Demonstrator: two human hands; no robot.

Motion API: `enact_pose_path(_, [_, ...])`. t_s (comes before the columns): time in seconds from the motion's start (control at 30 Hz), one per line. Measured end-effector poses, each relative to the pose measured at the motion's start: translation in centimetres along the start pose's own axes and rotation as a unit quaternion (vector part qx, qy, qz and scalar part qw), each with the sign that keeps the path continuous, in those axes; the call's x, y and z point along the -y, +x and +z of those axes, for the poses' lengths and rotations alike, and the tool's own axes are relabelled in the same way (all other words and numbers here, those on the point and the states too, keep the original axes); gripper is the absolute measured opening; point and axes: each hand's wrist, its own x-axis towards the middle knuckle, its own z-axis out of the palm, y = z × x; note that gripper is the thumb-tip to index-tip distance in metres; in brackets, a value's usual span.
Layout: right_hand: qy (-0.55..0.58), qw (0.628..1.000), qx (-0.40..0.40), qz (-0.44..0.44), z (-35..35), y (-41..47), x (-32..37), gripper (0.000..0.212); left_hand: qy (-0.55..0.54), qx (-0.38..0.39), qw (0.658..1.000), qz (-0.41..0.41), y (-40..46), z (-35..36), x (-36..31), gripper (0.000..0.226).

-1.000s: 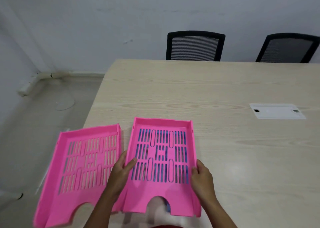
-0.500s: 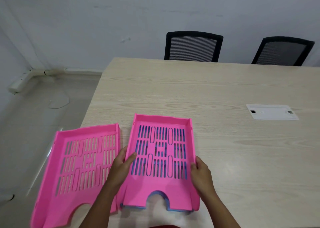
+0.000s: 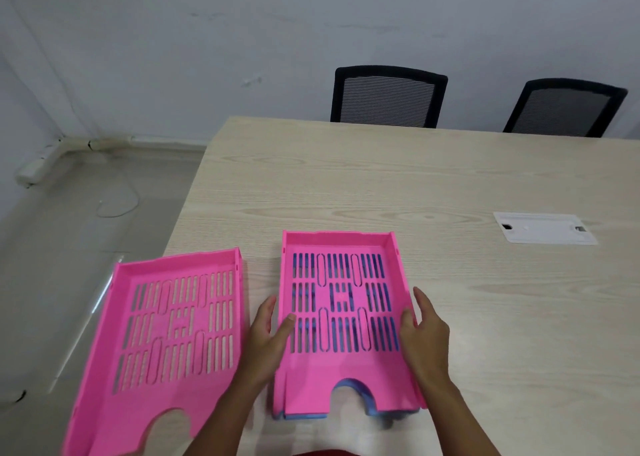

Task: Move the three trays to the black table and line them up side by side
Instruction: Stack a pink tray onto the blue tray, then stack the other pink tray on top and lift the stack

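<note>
Two pink slotted trays lie on a light wooden table. The left pink tray hangs partly over the table's left edge. The right pink tray is stacked on a blue tray, whose edge shows at the front notch and through the slots. My left hand grips the stacked tray's left wall, thumb inside. On the right wall rests my right hand, thumb inside the rim and fingers along the outside. No black table is in view.
Two black mesh office chairs stand at the table's far side. A white cable cover plate is set into the tabletop at the right. Grey floor and a wall corner lie to the left.
The stacked pink and blue trays have shifted slightly right, away from the left pink tray, with both hands on them. The view has tilted down a little.
</note>
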Motion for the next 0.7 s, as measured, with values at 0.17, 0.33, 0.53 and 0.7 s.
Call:
enact_pose_path(0.17, [0.007,0.998,0.026,-0.059,3.1,-1.6,4.0,0.049,-0.002,-0.040,0.999,0.016,0.1,-3.1,0.2,0.062])
enact_pose_path(0.33, [0.005,0.986,0.103,-0.130,8.3,-4.0,7.4,0.048,-0.018,-0.088,0.996,0.029,-0.3,-7.6,0.5,0.059])
enact_pose_path(0.53, [0.000,0.969,0.184,-0.165,14.7,-7.5,11.4,0.048,0.009,-0.167,0.985,0.033,-1.2,-14.9,1.9,0.058])
enact_pose_path(0.7, [0.010,0.962,0.223,-0.158,18.8,-10.0,12.5,0.050,0.038,-0.234,0.972,0.008,-1.6,-20.3,3.9,0.059])
